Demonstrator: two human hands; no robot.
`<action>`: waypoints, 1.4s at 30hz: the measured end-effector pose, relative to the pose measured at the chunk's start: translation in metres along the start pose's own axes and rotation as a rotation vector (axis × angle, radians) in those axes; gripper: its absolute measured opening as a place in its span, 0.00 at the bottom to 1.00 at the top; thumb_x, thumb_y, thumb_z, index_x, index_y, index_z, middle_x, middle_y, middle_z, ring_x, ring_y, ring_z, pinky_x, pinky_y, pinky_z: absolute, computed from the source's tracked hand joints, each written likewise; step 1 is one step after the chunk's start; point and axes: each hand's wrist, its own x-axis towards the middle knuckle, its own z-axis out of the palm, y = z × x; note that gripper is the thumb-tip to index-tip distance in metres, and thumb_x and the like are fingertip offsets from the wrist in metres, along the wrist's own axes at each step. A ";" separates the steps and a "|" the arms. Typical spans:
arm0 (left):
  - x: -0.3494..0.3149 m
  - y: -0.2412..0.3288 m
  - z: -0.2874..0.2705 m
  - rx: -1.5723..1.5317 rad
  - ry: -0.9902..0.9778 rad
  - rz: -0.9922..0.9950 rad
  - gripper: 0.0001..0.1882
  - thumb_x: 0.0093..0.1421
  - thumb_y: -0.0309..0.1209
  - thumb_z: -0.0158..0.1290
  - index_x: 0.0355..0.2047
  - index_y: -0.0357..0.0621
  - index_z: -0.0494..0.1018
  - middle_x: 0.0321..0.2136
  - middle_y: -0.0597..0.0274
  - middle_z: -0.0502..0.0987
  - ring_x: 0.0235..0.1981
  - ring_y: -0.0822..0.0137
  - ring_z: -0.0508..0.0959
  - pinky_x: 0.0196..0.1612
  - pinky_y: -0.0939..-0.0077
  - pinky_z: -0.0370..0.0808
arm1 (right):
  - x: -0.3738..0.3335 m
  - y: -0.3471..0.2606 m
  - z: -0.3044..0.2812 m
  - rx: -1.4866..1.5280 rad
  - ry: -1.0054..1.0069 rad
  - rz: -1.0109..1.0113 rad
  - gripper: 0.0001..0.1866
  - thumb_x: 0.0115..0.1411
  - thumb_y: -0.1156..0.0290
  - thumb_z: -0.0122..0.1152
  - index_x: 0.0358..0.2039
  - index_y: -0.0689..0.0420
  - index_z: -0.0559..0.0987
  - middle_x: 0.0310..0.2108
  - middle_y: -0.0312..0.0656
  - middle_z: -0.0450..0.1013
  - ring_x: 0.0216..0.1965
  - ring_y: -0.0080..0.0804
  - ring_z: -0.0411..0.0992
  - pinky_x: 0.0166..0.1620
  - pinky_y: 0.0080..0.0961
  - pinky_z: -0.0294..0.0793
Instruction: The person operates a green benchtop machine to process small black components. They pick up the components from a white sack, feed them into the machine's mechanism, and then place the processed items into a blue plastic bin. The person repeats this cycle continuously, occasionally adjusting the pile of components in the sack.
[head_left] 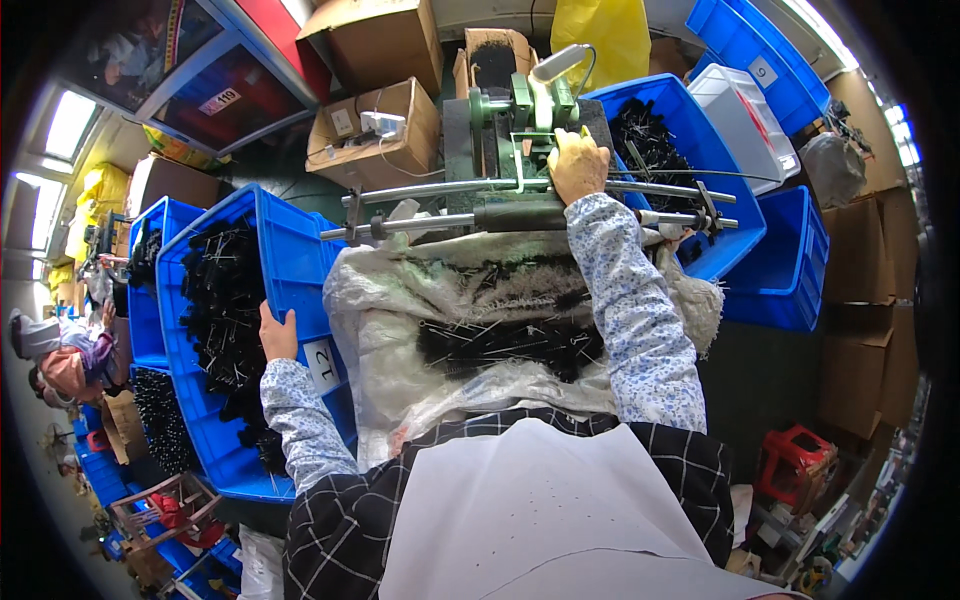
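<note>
My right hand (579, 166) is at the green bench machine (520, 110), its fingers curled together by the machine's front; what they hold is hidden beneath them. My left hand (278, 335) straddles the near rim of a large blue bin (290, 250), thumb on the outer side and fingers over the edge, partly out of sight. Heaped inside that bin are black bristly pieces with thin metal stems (220, 300), which look like small wire brushes. More loose stems and black bits (500, 340) lie on a whitish plastic sheet (375, 370) in front of me.
Two metal rods (420, 190) run crosswise before the machine. At the right, a blue bin (735, 245) holds more black pieces, beside another blue bin (790, 270). Cardboard boxes (375, 140) stand behind. A red stool (795, 465) is at lower right; another person (75, 350) is far left.
</note>
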 end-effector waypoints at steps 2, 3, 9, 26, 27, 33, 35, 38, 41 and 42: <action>0.002 -0.002 0.003 0.007 0.038 0.009 0.26 0.50 0.27 0.54 0.49 0.36 0.61 0.38 0.41 0.74 0.40 0.47 0.75 0.44 0.62 0.70 | 0.003 0.004 0.000 -0.040 -0.010 -0.013 0.10 0.49 0.65 0.54 0.33 0.51 0.76 0.32 0.37 0.74 0.42 0.37 0.69 0.40 0.40 0.63; 0.003 0.001 0.004 0.010 0.029 0.025 0.25 0.50 0.27 0.54 0.49 0.37 0.61 0.38 0.42 0.74 0.40 0.47 0.75 0.44 0.62 0.70 | 0.002 0.011 0.001 -0.056 0.019 -0.008 0.12 0.49 0.65 0.54 0.35 0.50 0.76 0.33 0.37 0.74 0.43 0.37 0.69 0.40 0.40 0.63; -0.004 -0.003 0.003 -0.019 0.063 0.016 0.25 0.48 0.28 0.55 0.46 0.37 0.62 0.35 0.39 0.74 0.38 0.44 0.75 0.42 0.58 0.71 | 0.009 0.050 -0.008 -0.143 -0.054 -0.002 0.16 0.46 0.63 0.58 0.38 0.47 0.79 0.34 0.38 0.75 0.41 0.36 0.71 0.42 0.38 0.65; -0.006 -0.005 0.007 -0.050 0.020 -0.023 0.27 0.48 0.31 0.55 0.48 0.36 0.60 0.41 0.42 0.71 0.44 0.46 0.71 0.46 0.57 0.69 | 0.013 0.133 0.018 -0.168 -0.178 -0.042 0.22 0.53 0.67 0.55 0.50 0.49 0.70 0.50 0.46 0.68 0.48 0.43 0.66 0.48 0.39 0.65; -0.005 -0.007 0.011 -0.060 0.024 -0.006 0.28 0.48 0.32 0.55 0.48 0.36 0.59 0.41 0.42 0.71 0.43 0.45 0.71 0.46 0.56 0.69 | 0.013 0.140 0.023 -0.196 -0.198 -0.026 0.21 0.54 0.68 0.55 0.51 0.49 0.70 0.51 0.46 0.67 0.48 0.43 0.66 0.49 0.39 0.65; -0.006 0.008 0.005 -0.082 -0.003 -0.034 0.27 0.50 0.30 0.55 0.48 0.34 0.58 0.41 0.39 0.70 0.44 0.45 0.70 0.48 0.60 0.67 | 0.014 0.152 0.031 -0.191 -0.211 0.049 0.21 0.55 0.70 0.54 0.51 0.51 0.69 0.51 0.48 0.66 0.51 0.45 0.65 0.52 0.37 0.64; -0.006 0.006 0.003 -0.106 -0.021 -0.044 0.28 0.50 0.30 0.55 0.49 0.34 0.58 0.41 0.39 0.69 0.45 0.45 0.70 0.49 0.60 0.67 | 0.016 0.150 0.030 -0.158 -0.225 0.055 0.21 0.55 0.70 0.54 0.51 0.51 0.69 0.51 0.48 0.66 0.51 0.44 0.64 0.52 0.35 0.64; -0.006 0.003 0.005 -0.122 -0.003 -0.031 0.28 0.49 0.30 0.55 0.48 0.35 0.58 0.41 0.39 0.70 0.45 0.45 0.70 0.49 0.59 0.67 | 0.014 0.149 0.031 -0.167 -0.223 0.061 0.20 0.55 0.70 0.54 0.51 0.51 0.69 0.51 0.48 0.66 0.51 0.45 0.64 0.52 0.35 0.64; -0.006 0.002 0.005 -0.123 0.002 -0.040 0.26 0.49 0.30 0.55 0.47 0.36 0.58 0.41 0.40 0.70 0.45 0.45 0.70 0.48 0.59 0.67 | 0.013 0.146 0.032 -0.157 -0.193 0.049 0.20 0.56 0.69 0.53 0.50 0.50 0.69 0.52 0.47 0.66 0.51 0.44 0.65 0.51 0.37 0.65; -0.006 0.002 0.007 -0.128 -0.002 -0.035 0.26 0.50 0.31 0.55 0.47 0.36 0.58 0.41 0.40 0.70 0.45 0.45 0.70 0.48 0.59 0.67 | 0.013 0.146 0.031 -0.158 -0.194 0.063 0.20 0.56 0.69 0.53 0.50 0.50 0.70 0.52 0.46 0.66 0.51 0.44 0.65 0.50 0.38 0.65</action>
